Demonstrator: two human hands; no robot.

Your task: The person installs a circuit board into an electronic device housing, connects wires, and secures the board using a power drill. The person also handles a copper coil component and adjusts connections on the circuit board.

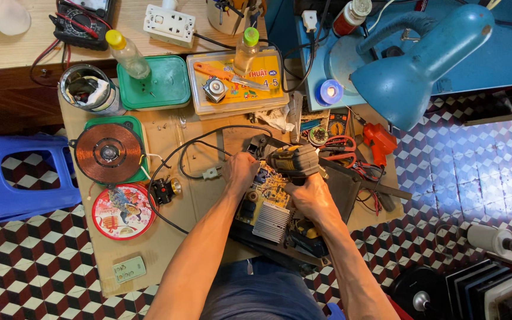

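head view: the right hand [314,198] has its grip clamped around a cordless drill [294,161] held over a circuit board [266,192] on the worktop [167,237]; the left hand [241,172] rests fingers curled on the board's edge.

The copper coil [108,152] is shining like polished metal; the ribbed heat sink [272,222] is looking like dull bare aluminium; the blue lamp shade [413,74] is showing smooth, slightly glossy paint; the green lid [161,83] is appearing as matt plastic; the brown sheet [167,237] underneath is seeming rough cardboard.
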